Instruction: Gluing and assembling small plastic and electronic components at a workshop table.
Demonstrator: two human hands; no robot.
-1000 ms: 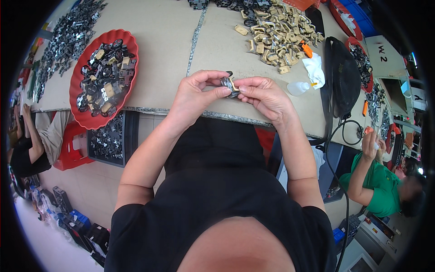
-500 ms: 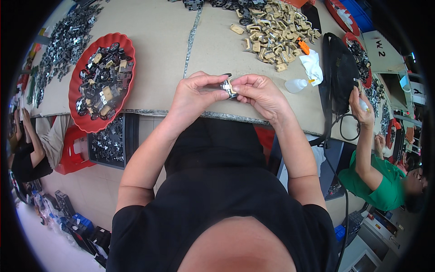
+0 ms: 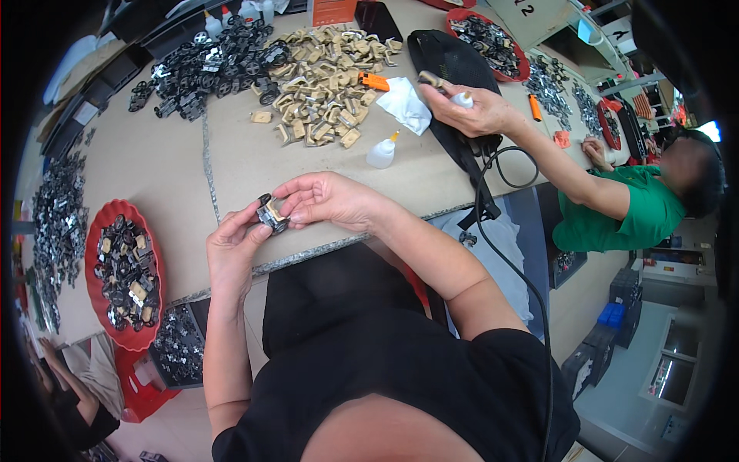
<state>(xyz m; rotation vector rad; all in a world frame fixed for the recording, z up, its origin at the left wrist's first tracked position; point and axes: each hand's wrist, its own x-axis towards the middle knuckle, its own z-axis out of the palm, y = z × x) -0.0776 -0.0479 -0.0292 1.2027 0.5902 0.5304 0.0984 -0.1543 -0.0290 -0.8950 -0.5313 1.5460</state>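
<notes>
Above the table's front edge, a small toy car [image 3: 271, 215] with black wheels and a tan body piece is held between my hands. My left hand [image 3: 232, 245] pinches it between thumb and fingers on its left side. From the right, the bent fingertips of my right hand [image 3: 327, 202] press against the tan piece. Just beyond my hands lies a big heap of tan car body pieces [image 3: 339, 85]. A small white squeeze bottle [image 3: 380, 154] with a yellow tip stands to the right of my right hand.
A red scalloped tray [image 3: 158, 269] of car parts sits at the left. Black wheeled chassis [image 3: 208, 73] are piled at the back. A black bag [image 3: 446, 58], a white tissue [image 3: 406, 104] and a cable [image 3: 508, 258] are at the right. A co-worker's hand [image 3: 481, 112] reaches over the bag.
The view has swung to the right, so more of the co-worker in green shows. The car has turned in my fingers and now shows its wheels and tan piece. Both hands still hold it.
</notes>
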